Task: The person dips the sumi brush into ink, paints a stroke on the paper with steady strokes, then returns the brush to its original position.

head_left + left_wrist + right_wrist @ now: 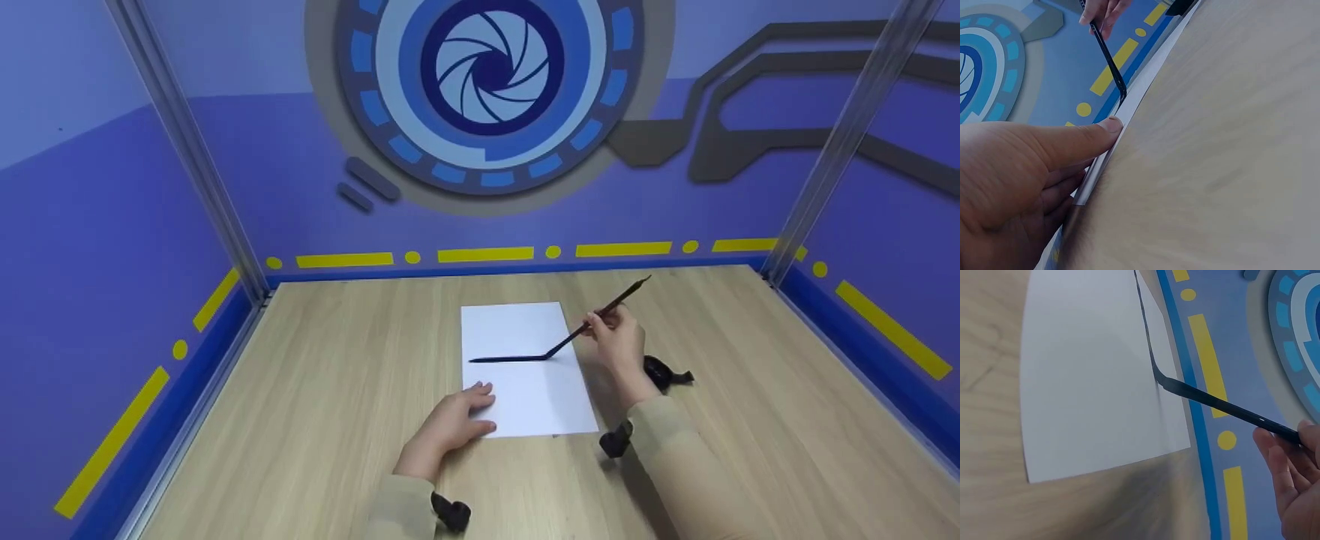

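The sheet of white paper [525,405] lies flat on the wood-grain worktop [337,360], its long sides running away from the person. The right hand [621,346] pinches a dark brush [1216,403] by its shaft between thumb and fingers, above the sheet's right side. The brush is tilted, its upper end pointing away and to the right; its tip is bent over against the paper. A single black line [506,359] runs across the sheet from near its left edge to the brush tip, roughly level, with a narrow left end. The left hand [454,420] rests at the lower left edge of the sheet, fingers extended and thumb spread apart from them, the thumb touching the paper near its lower corner. A black object [658,373] with a short projection stands on the worktop just beside the right wrist, partly hidden by it; its nature cannot be determined. Both forearms are in beige sleeves [664,427], each with a black fitting [616,441] at the cuff.
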A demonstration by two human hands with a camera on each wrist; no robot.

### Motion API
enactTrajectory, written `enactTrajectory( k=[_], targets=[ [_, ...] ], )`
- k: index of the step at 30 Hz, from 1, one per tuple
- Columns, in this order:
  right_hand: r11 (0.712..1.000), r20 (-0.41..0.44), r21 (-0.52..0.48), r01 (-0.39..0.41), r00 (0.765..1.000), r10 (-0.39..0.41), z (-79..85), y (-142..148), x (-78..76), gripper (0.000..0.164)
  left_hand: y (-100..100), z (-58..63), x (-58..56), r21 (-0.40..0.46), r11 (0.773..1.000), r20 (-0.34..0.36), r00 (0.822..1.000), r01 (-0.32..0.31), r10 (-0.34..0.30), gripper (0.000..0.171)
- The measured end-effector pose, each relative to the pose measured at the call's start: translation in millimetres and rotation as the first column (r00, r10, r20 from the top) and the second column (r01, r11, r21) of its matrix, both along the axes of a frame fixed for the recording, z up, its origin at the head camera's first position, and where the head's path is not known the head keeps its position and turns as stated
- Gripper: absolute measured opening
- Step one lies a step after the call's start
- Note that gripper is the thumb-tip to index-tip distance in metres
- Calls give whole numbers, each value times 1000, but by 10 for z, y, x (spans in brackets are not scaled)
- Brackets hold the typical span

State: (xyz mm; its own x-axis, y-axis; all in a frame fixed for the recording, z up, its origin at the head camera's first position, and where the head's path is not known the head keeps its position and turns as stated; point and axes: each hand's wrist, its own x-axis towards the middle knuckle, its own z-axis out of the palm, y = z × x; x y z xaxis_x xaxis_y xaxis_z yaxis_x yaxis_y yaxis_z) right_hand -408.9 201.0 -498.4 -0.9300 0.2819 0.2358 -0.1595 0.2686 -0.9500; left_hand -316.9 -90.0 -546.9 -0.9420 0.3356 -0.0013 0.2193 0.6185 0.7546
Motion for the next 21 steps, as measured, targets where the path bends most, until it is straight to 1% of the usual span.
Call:
enactTrajectory(
  k=[3, 6, 10, 17, 21],
  targets=[
    [1000, 5, 2, -1, 1000, 1, 12, 28, 14, 16, -1, -4, -3, -5, 1000, -2, 1000, 2, -2, 51],
    [1000, -13, 2, -1, 1000, 1, 26, 56, 27, 16, -2, -2, -9, -6, 1000, 4, 1000, -1, 1, 51],
    [1000, -26, 28, 7, 1000, -6, 32, 95, 32, 15, -3, 3, -8, -6, 1000, 1, 1000, 3, -3, 51],
    [1000, -12, 28, 2, 1000, -1, 51, 175, 50, 15, -3, 4, -6, -27, 999, -24, 1000, 18, -19, 52],
    [999, 6, 50, 3, 1000, -3, 60, 214, 62, 17, 0, 5, -4, -23, 1000, -14, 1000, 15, -15, 52]
  ],
)
